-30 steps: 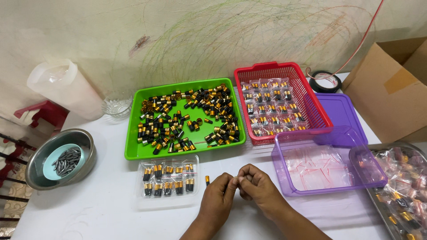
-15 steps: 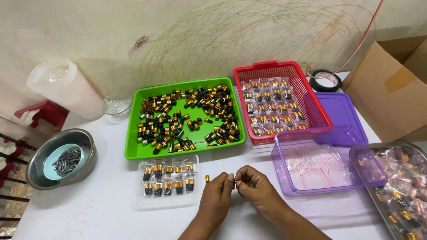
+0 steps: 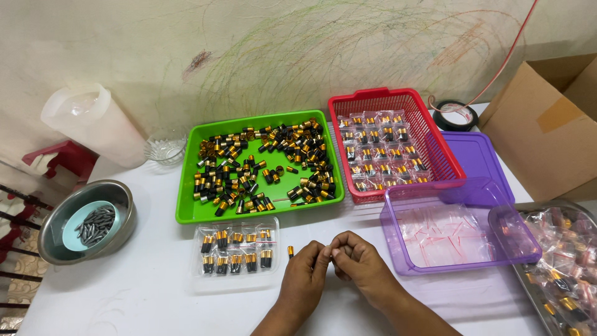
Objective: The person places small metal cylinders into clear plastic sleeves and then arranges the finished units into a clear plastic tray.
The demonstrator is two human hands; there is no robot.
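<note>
My left hand (image 3: 303,281) and my right hand (image 3: 360,267) meet fingertip to fingertip low in the middle of the white table. They pinch a tiny piece between them, and the fingers mostly hide it. A single black-and-gold cap (image 3: 290,251) stands on the table just left of my left hand. Further left lies a clear compartment tray (image 3: 235,281) holding two rows of the same caps. Behind it, a green tray (image 3: 186,211) is full of loose black-and-gold caps.
A red basket (image 3: 398,98) holds bagged caps. A clear purple box (image 3: 398,249) with small empty bags sits right of my hands, its lid (image 3: 482,155) behind. A steel tray (image 3: 528,274) of filled bags, a cardboard box (image 3: 547,124), a steel bowl (image 3: 121,224), a white jug (image 3: 93,124).
My hands stay in the same spot with the fingertips together; only the fingers shift slightly around the small piece.
</note>
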